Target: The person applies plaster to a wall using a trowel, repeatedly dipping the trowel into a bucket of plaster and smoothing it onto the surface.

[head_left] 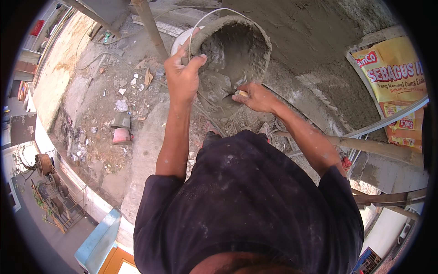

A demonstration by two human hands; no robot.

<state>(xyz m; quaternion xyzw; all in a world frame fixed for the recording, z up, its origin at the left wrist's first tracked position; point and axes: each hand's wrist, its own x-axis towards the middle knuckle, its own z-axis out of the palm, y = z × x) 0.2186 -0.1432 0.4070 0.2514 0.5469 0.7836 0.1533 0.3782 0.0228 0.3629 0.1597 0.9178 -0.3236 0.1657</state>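
Note:
A mortar-crusted bucket [263, 36] is tipped so that its open mouth faces me, its thin white bail arched over the far rim. Wet grey mortar [239, 48] coats the inside and lies toward the near side. My left hand [182, 75] grips the bucket's left rim, thumb toward the mouth. At the near right edge, my right hand [261, 98] is closed round the pale handle of a trowel [243, 93]. The trowel's blade points into the mortar and is mostly lost in it.
Fresh grey render covers the wall [315, 41] at the right. A yellow printed banner [394, 75] hangs beside it. Bamboo poles stand at the upper left [150, 27] and cross at the right [378, 150]. Rubble and a pink container [122, 136] lie on the ground at left.

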